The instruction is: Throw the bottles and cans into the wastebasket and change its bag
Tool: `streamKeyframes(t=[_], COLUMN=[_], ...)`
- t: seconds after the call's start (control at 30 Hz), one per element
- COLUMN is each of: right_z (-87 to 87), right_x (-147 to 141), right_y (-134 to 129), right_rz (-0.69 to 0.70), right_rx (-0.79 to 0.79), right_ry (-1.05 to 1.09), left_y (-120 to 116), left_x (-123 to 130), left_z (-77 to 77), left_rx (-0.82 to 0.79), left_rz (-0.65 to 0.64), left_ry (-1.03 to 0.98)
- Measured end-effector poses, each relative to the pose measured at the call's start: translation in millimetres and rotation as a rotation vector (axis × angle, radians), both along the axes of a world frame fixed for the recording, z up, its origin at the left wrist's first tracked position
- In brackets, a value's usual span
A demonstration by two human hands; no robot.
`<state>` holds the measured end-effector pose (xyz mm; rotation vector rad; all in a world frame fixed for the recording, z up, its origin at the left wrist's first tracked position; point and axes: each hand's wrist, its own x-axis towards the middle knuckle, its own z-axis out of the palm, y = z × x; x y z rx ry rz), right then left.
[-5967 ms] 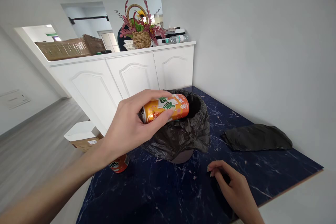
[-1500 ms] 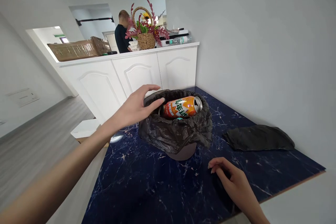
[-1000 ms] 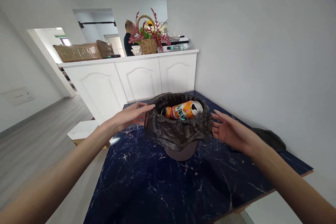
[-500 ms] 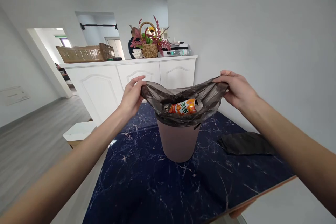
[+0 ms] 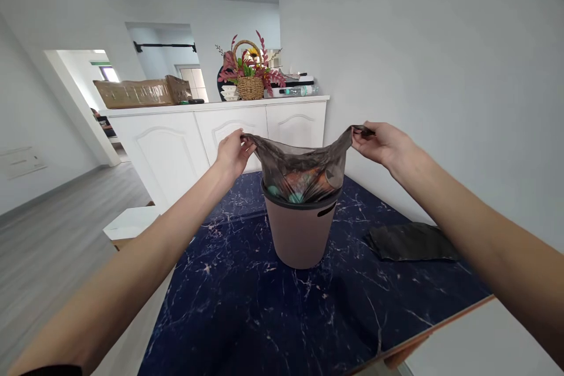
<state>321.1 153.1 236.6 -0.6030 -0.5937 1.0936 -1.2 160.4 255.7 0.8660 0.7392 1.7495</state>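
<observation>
Bag [image 5: 304, 167] stretched wide, mouth upward, and I've got its top edge running left to right, dipping in the middle between two raised corners. Left hand [image 5: 235, 153] pinches the left corner, fingers closed on the film; right hand [image 5: 374, 140] grips the bunched right corner. So the bag hangs between my hands, its middle lower than both, its lower part down inside the bin [image 5: 302, 235]. That bin stands upright on the blue table [image 5: 238, 305], rim up, handle slot facing near and to the right.

Through the thin film I make out an orange can [image 5: 304, 179], lying roughly left to right, a pale round end at the right. Greenish shapes [image 5: 296, 197] sit below it, too blurred to name. The bin wall hides everything further down. Over on the right, my right forearm covers part of the folded dark plastic [image 5: 405, 242], and both forearms are cut off by the picture's edges.
</observation>
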Motion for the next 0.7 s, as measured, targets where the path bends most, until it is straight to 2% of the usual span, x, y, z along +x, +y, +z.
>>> streamKeyframes(t=[0.13,0.33,0.57,0.7], right_z=[5.1,14.4,5.0,4.1], right_x=[-2.4,-0.1,-12.3,-13.2], right_y=[7.5,15.0,17.0,18.7], right_rz=[0.029,0.040,0.058,0.035], right_rx=[-0.087,-0.026,0.015,0.018], right_ry=[-0.021,-0.076,-0.105,-0.071], left_y=[14.4,22.9,26.1,29.8], left_x=[15.8,32.5,66.2,76.7], left_z=[6.3,16.7,18.3,27.6], left_rx=[-0.001,0.045,0.088,0.126], left_rz=[-0.022,-0.062,-0.106,-0.107], left_ry=[-0.039,-0.059,-0.052,-0.063])
